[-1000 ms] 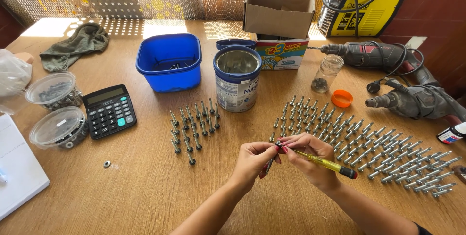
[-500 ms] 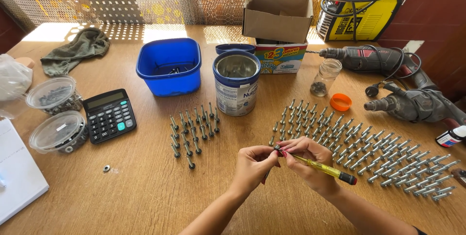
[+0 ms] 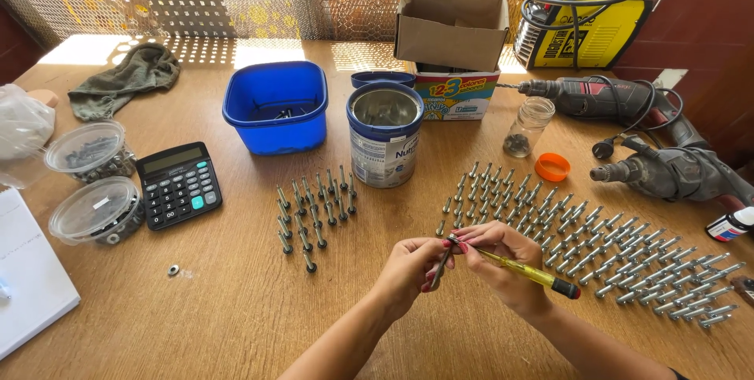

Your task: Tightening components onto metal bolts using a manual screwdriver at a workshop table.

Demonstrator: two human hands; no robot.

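**Two hands, one bolt, one screwdriver**

Landmark: metal can (image 3: 386, 140), open, upright, mid-table.

Left hand (image 3: 414, 270): nearest the viewer, in front of the can. Fingers curled shut around a bolt (image 3: 441, 264), pinched between thumb and fingertips.

Right hand (image 3: 504, 262): touching the left, just right of it. Fingers closed round a yellow-handled screwdriver (image 3: 528, 272); its tip meets the bolt's upper end, its dark butt points away to the right.

Loose washer (image 3: 173, 270): on the table (image 3: 236, 325), front-left of the can.

Small bolt group (image 3: 314, 211): standing upright in rows, just front-left of the can.

Large bolt field (image 3: 581, 246): many rows, front-right of the can, reaching toward the table's right edge.

Two clear lidded tubs (image 3: 93, 184): well left of the can, dark small hardware inside. Calculator (image 3: 179, 184) lies between them and the can.

Glass jar (image 3: 528, 126): right of the can, lidless, a few dark bits at the bottom; orange lid (image 3: 552, 166) just beside it.

Blue tub (image 3: 276, 105): just left-behind the can, a few small metal pieces inside.

Cardboard box (image 3: 452, 27): behind the can, open; contents cannot be made out.
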